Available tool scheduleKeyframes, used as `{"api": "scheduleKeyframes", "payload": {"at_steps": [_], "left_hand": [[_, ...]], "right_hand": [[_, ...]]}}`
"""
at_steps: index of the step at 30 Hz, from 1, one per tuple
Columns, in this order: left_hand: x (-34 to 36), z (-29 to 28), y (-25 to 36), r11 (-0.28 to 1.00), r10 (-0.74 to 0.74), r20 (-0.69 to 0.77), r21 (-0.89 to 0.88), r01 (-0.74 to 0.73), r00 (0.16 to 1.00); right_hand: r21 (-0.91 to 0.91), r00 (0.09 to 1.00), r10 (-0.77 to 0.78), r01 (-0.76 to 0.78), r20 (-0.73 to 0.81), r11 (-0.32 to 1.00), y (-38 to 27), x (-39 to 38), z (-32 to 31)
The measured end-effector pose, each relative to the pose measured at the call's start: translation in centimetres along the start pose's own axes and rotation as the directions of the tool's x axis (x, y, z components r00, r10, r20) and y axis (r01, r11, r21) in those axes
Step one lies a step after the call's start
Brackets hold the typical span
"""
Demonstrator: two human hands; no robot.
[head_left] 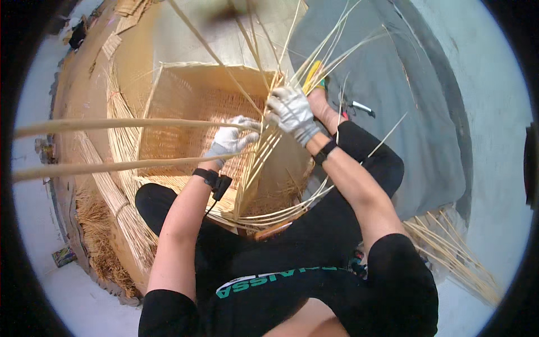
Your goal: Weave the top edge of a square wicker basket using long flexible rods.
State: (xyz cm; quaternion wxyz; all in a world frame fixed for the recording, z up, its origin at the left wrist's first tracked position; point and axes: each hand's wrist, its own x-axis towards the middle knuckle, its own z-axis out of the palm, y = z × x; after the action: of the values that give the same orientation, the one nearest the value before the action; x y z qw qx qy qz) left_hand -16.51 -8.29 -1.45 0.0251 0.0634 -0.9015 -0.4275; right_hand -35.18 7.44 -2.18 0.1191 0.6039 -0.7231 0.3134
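Note:
A rectangular wicker basket (168,106) lies in front of my crossed legs, its open inside facing up. My right hand (292,112), in a white glove, is closed around pale wicker rods (268,151) at the basket's right-hand edge. My left hand (230,137), gloved too, is inside the basket, fingers stretched apart toward that same edge. Two thick rods (135,122) cross from the left near my left hand. Thin loose rod ends (337,45) fan out beyond my right hand. My right fingertips are partly hidden.
Bundles of wicker rods (120,135) lie along the left, beside a brown pile of short stalks (95,236). A grey mat (415,135) covers the right, with a white-handled tool (362,108) near my foot. More loose rods (455,255) lie at the lower right.

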Motion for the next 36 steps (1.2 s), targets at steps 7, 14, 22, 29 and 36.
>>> {"api": "scheduleKeyframes", "payload": {"at_steps": [7, 14, 22, 29, 36], "left_hand": [[0.1, 0.7, 0.0, 0.908, 0.122, -0.006, 0.404, -0.109, 0.992], [0.0, 2.4, 1.1, 0.93, -0.201, -0.21, -0.347, 0.119, 0.957], [-1.0, 1.7, 1.0, 0.904, 0.086, -0.145, 0.428, -0.015, 0.986], [-0.6, 2.1, 0.1, 0.792, 0.104, -0.062, 0.608, -0.045, 0.993], [2.2, -0.1, 2.5, 0.817, -0.172, 0.277, 0.576, -0.02, 0.945]], "right_hand": [[0.852, 0.855, 0.501, -0.358, 0.135, 0.381, -1.7, -0.6, 0.2], [0.014, 0.984, 0.175, -0.175, -0.022, 0.985, -5.2, 5.0, -3.2], [0.48, 0.988, -0.151, 0.151, -0.04, 0.864, -5.2, 6.0, -2.8], [0.519, 0.991, -0.034, -0.038, 0.128, 0.854, -2.8, 6.7, -2.3], [0.772, 0.601, 0.771, -0.586, 0.211, 0.247, 7.2, -4.7, 4.2]]}}
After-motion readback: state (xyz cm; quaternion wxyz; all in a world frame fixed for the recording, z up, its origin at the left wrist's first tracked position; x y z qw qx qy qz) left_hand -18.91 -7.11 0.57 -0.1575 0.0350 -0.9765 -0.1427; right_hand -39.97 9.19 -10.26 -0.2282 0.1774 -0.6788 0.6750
